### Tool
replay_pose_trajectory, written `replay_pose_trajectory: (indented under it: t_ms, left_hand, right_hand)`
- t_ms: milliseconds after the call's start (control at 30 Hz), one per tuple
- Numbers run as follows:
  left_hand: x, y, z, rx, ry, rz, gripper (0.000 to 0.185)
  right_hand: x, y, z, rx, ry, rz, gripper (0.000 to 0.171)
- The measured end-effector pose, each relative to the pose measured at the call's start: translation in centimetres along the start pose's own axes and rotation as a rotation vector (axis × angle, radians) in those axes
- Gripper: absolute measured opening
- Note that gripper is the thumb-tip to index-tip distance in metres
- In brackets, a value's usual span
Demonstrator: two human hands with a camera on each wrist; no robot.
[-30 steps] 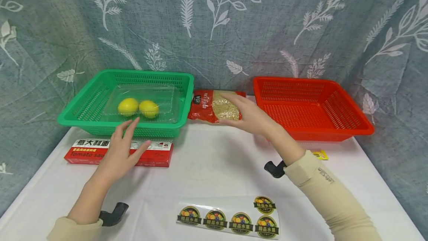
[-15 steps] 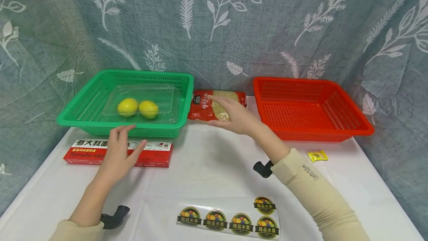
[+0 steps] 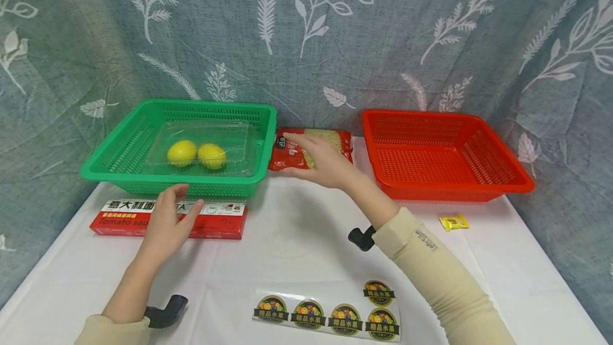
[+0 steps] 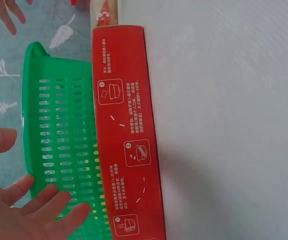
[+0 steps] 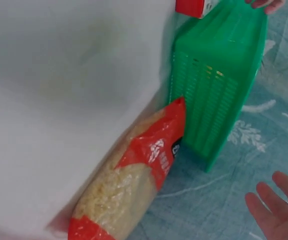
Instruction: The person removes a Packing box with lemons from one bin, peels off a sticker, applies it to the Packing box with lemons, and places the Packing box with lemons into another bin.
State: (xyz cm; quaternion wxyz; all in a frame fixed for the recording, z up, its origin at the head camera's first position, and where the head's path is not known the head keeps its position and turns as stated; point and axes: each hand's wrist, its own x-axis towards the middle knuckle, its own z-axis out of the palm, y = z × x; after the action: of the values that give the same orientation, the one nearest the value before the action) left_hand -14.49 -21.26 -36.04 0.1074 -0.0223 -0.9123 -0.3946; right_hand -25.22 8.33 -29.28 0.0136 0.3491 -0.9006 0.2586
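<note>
My left hand (image 3: 165, 225) hovers with parted fingers over a red and white pasta box (image 3: 217, 223) in front of the green basket (image 3: 172, 179). In the left wrist view, its fingers spread beside the basket wall, holding nothing. My right hand (image 3: 323, 164) reaches across a red bag of pasta (image 3: 291, 156), covering part of it in the head view. From the right wrist, the bag (image 5: 119, 185) lies against the green basket, while the hand (image 5: 279, 210) shows apart from it with loose fingers. Two lemons (image 3: 182, 153) sit at a clear plastic container (image 3: 234, 142) in the green basket.
A red basket (image 3: 450, 194) stands at the back right. Near it lies a small yellow packet (image 3: 454, 222). A sheet of round fruit stickers (image 3: 325, 317) lies at the front of the white table. A patterned curtain (image 3: 392, 68) hangs right behind the baskets.
My right hand has moved left across the pasta bag, and the yellow packet has come into full view. My left hand has drawn back slightly from the green basket's rim.
</note>
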Motion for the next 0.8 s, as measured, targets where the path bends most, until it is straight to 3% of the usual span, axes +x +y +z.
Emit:
replay_pose_trajectory:
  t_ms: [200,333,600,800]
  left_hand:
    - [0.4,-0.4,0.0,-0.136,-0.033,-0.136,0.058]
    - [0.7,-0.8,0.2,-0.251,-0.016,-0.224,0.059]
    - [1.6,-1.2,0.8,-0.579,0.062,-0.333,0.060]
    - [2.5,-0.7,1.3,-0.804,0.177,-0.420,0.051]
  right_hand:
    - [0.6,-0.4,0.7,-0.012,-0.011,0.019,0.072]
    - [1.1,-0.8,1.4,0.013,-0.010,0.021,0.070]
    - [2.0,-1.6,2.6,-0.004,-0.004,0.019,0.070]
    - [2.6,-1.6,3.4,-0.037,-0.010,0.017,0.067]
